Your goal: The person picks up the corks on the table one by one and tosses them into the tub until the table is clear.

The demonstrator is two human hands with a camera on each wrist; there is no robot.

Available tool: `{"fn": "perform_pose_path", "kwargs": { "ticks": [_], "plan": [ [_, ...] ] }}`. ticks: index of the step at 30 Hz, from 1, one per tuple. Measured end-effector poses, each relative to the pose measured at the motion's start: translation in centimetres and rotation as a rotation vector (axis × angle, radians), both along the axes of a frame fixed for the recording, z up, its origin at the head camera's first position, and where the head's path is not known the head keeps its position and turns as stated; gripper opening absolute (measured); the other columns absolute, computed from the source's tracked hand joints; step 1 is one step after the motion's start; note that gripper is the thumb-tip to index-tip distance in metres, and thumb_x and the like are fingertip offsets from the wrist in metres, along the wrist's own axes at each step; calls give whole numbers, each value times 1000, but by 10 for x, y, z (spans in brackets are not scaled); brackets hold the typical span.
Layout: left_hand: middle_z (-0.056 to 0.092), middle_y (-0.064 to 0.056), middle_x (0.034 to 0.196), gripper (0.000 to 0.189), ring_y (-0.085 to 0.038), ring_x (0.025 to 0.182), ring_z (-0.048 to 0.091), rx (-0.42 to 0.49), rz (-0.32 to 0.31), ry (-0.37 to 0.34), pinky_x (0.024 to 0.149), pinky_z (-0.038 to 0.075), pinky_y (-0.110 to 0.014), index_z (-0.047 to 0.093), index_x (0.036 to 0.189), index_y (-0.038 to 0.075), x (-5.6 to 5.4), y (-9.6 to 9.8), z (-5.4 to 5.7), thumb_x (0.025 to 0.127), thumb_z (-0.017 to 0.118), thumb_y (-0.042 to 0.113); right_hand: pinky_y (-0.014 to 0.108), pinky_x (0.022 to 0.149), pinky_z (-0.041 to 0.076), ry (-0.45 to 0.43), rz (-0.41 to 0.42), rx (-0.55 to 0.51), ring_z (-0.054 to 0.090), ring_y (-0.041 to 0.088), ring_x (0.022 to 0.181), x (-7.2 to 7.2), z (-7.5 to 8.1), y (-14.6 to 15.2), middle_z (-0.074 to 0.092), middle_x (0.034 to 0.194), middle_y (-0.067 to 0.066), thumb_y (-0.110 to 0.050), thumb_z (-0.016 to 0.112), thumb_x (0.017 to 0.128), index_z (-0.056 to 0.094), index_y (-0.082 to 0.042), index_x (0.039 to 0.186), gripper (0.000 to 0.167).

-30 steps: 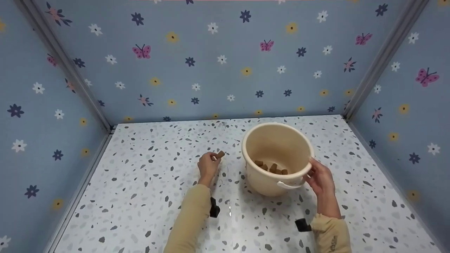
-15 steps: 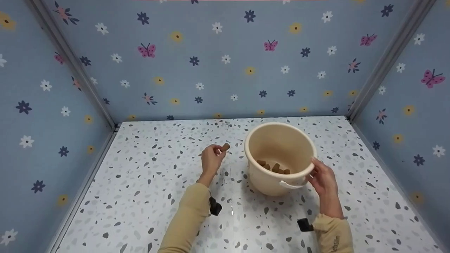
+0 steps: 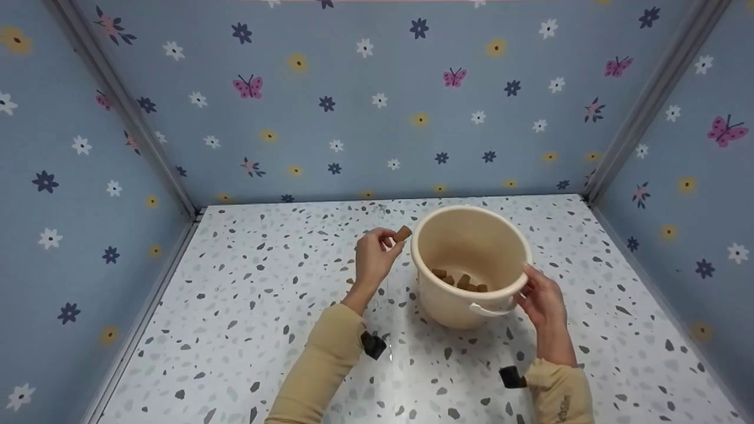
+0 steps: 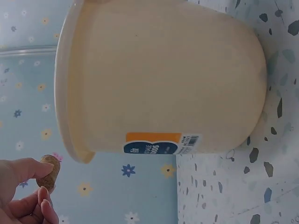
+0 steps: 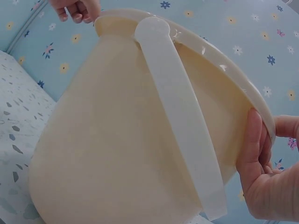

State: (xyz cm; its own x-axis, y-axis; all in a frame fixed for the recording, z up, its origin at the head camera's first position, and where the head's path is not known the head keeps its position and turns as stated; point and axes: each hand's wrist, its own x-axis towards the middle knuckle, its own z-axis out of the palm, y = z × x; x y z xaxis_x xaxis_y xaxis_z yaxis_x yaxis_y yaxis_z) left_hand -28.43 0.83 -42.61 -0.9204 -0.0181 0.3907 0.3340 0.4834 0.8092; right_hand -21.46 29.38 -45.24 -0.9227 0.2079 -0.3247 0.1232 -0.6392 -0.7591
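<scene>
A cream plastic bucket [image 3: 450,309] stands on the speckled table, tilted a little, with several brown corks [image 3: 464,281] lying at its bottom. My left hand [image 3: 374,254] pinches one cork [image 3: 403,234] between thumb and fingers, just left of the bucket's rim. In the left wrist view that cork [image 4: 48,171] shows its grainy side near the rim. My right hand [image 3: 542,297] grips the rim on the right side, thumb and fingers on either side of the edge, as the right wrist view shows. The bucket's white handle [image 5: 180,109] hangs down along its near side.
White terrazzo-patterned tabletop [image 3: 247,330] runs under everything. Blue flowered panels [image 3: 353,76] enclose it at the back and both sides, joined by grey metal posts. A label [image 4: 159,143] is stuck on the bucket's outer wall.
My left hand has risen and moved right with the cork, from over the table to beside the bucket's rim. My right hand keeps its grip on the rim.
</scene>
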Motion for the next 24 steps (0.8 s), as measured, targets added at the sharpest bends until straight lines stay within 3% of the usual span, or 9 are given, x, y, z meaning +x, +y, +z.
{"fn": "perform_pose_path", "kwargs": {
  "ticks": [8, 14, 20, 24],
  "plan": [
    [56, -6, 67, 13, -8, 54, 40, -43, -66, 14, 48, 33, -20, 66, 85, 3, 6, 19, 15, 75, 69, 10, 24, 59, 48, -3, 2, 20, 56, 12, 66, 2, 1, -1, 60, 73, 3, -16, 51, 90, 64, -9, 82, 17],
    [57, -5, 68, 15, -8, 55, 42, -79, -123, 1, 50, 35, -20, 66, 86, 3, 9, 35, 20, 74, 69, 11, 24, 56, 47, 2, 14, 29, 55, 12, 63, 2, 0, -1, 59, 70, 2, -17, 50, 91, 64, -9, 81, 19],
    [56, -2, 69, 15, -8, 60, 46, -152, -133, 12, 56, 38, -20, 66, 86, 4, 12, 48, 22, 74, 70, 14, 24, 55, 45, 4, 11, 37, 55, 13, 64, 2, 1, 0, 59, 71, 3, -18, 52, 90, 63, -9, 84, 15],
    [55, -1, 70, 27, -9, 60, 44, -201, -129, 11, 56, 38, -21, 67, 93, 3, 14, 52, 24, 73, 73, 20, 25, 57, 46, -9, 4, 26, 55, 14, 66, 1, 1, 0, 59, 73, 4, -18, 54, 88, 63, -9, 87, 13]
  ]
}}
